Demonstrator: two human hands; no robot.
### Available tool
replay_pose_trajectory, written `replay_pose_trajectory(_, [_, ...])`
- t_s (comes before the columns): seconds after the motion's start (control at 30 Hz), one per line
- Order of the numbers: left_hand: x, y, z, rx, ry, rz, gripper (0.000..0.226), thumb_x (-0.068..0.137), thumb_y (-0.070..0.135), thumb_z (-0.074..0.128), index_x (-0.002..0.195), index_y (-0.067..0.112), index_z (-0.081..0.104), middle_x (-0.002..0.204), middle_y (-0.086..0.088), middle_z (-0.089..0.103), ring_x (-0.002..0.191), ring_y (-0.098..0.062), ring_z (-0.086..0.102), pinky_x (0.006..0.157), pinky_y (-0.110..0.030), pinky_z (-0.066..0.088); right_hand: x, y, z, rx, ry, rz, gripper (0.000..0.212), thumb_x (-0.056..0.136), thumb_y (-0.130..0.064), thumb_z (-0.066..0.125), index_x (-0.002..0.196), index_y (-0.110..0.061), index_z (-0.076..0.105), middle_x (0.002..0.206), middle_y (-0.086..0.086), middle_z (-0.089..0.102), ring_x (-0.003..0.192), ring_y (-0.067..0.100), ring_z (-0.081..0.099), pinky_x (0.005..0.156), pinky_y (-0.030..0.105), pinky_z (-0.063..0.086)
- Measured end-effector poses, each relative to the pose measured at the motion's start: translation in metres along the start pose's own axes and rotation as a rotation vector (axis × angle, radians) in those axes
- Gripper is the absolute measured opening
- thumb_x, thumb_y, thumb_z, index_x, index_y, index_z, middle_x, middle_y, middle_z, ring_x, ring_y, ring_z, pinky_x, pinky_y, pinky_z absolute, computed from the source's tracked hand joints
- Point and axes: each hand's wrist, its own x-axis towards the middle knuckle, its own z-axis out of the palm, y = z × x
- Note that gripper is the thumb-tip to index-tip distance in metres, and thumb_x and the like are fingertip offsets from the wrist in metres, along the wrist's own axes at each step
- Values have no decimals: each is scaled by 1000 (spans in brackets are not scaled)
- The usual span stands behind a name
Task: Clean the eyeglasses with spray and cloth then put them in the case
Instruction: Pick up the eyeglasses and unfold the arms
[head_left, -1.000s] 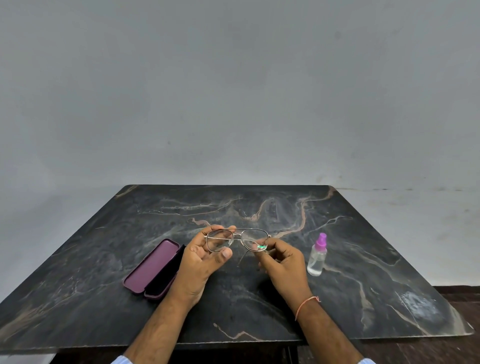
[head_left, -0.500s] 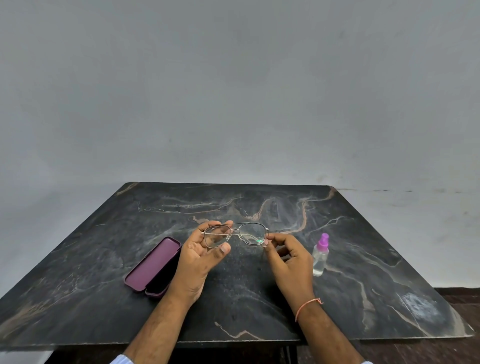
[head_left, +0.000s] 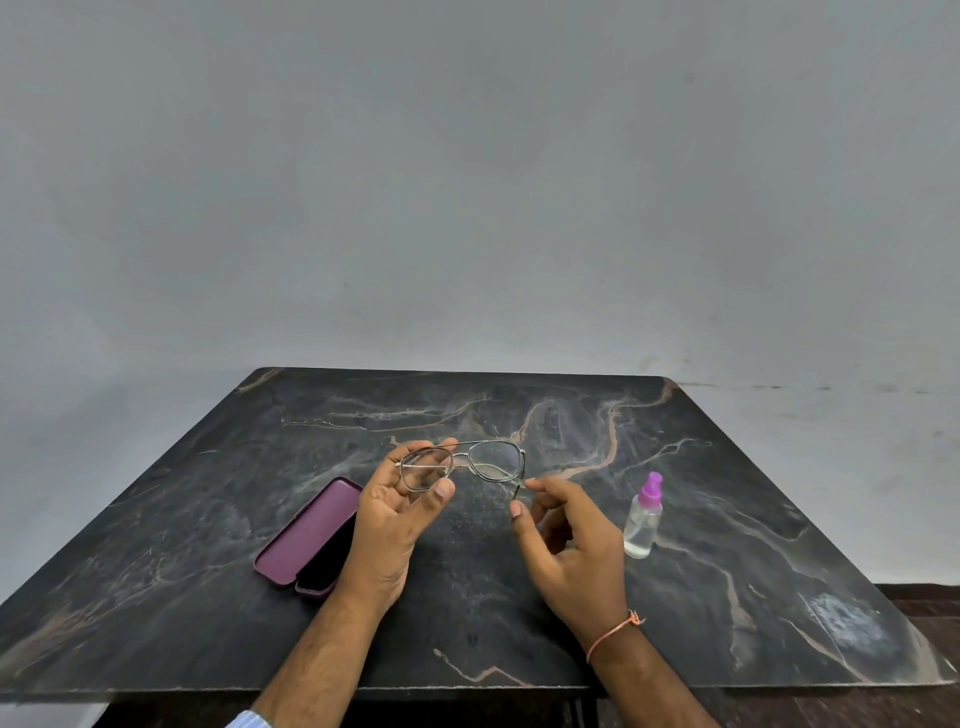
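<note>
dim, even light falling across dark marble table (head_left: 727, 519); shadows staying faint beneath it. pale sheen glaring at table's near right corner. wide-angle lens bowing table's edges. focus holding sharp throughout.

Two bare forearms enter from the bottom of the frame. Left hand (head_left: 395, 525): no ring, watch or band visible. Right hand (head_left: 571, 551): thin orange-pink thread bracelet (head_left: 610, 635) around the wrist, small knot on the outer side, right of centre low in the frame. Light sleeve cuff (head_left: 249, 721), pale blue-white with fine stripes, shows at bottom edge on the left arm. Fingernails short.
</note>
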Motion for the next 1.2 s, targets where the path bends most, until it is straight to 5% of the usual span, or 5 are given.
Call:
replay_pose_trajectory(0.27, [1,1,0,-1,51,-21,78,67,54,105,130,25,70,140,-5,79,132,-22,74,103,-28,62,2,-2,-2,-98,-84,-68,30,97,-28,79,123,-39,70,89,-21,63,57,13,59,53,30,52])
replay_pose_trajectory(0.83, [5,-6,-11,-70,78,-25,39,92,9,69,129,20,64,132,-1,83,115,-14,81,91,-25,65,1,-9,0,-310,-379,-67,20,96,-42,77,115,-38,72,85,-20,66,65,-15,50,64,13,44])
replay_pose_trajectory(1.0, [7,-5,-12,-109,81,-52,56,80,31,95,127,21,65,131,1,83,118,-14,80,93,-28,64,1,-12,1,-333,-501,-89,27,97,-49,70,123,-42,71,90,-19,69,74,0,63,66,29,56])
replay_pose_trajectory(1.07, [7,-2,-12,-131,87,-76,83,60,50,109,125,23,65,131,1,83,118,-13,81,93,-28,65,0,-13,1,-339,-543,-114,28,98,-51,67,125,-43,70,86,-20,66,74,2,65,66,30,56])
replay_pose_trajectory(1.2, [7,1,-12,-144,82,-89,86,54,57,109,124,27,67,135,2,81,120,-12,79,96,-29,63,-3,-10,3,-380,-561,-175,30,99,-52,66,127,-45,69,82,-17,70,72,5,65,60,26,51])
